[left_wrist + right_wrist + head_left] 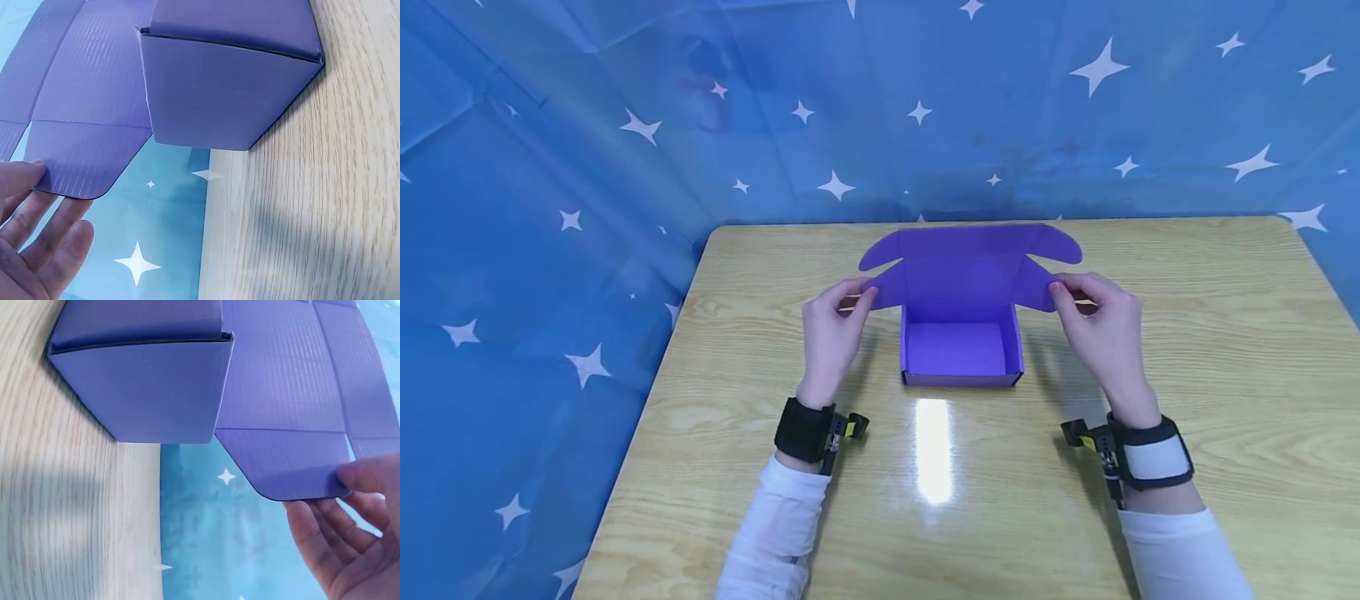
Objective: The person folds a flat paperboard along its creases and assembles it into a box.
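Note:
A purple cardboard box (958, 348) stands on the table with its lid (962, 271) raised at the back, and its inside shows nothing but the bare purple bottom. My left hand (837, 329) pinches the left side flap (889, 286) of the lid between thumb and fingers. On the other side, my right hand (1101, 329) pinches the right side flap (1034, 286) the same way. Both wrist views show the thumb over one face of the flap (84, 162) and fingers behind it. The lid's front edge panel with rounded ears (1058, 244) spreads out beyond the hands.
The wooden table (715, 467) has a bright light reflection (933, 450) in front of the box. Behind and to the left hangs a blue cloth (625, 208) with white stars. Each wrist wears a strap with a small camera (856, 426).

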A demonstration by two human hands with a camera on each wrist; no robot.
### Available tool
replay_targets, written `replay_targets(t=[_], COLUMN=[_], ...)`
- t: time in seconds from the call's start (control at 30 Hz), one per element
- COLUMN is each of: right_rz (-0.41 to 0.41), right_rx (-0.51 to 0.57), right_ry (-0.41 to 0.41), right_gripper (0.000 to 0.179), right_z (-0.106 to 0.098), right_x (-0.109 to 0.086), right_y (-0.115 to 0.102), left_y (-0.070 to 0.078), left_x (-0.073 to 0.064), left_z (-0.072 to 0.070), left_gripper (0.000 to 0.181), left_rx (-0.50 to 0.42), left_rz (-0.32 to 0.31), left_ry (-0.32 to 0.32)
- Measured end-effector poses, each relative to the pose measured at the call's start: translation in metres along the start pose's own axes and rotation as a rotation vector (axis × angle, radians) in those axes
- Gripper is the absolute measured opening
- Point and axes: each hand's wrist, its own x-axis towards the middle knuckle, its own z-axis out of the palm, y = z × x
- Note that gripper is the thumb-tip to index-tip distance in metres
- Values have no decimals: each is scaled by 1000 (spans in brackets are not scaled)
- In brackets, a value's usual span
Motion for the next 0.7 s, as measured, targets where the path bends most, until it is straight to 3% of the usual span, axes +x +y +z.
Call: replay_targets(t=[0.7], right_rz=[-17], right_rx=[8], right_ry=[-71], right_gripper=[20], right_z=[-2], right_x=[-4], right_y=[-7], left_y=[4], left_x=[-2], left_z=[0], left_gripper=[18], left_rx=[15], left_rz=[11], left_ry=[-2])
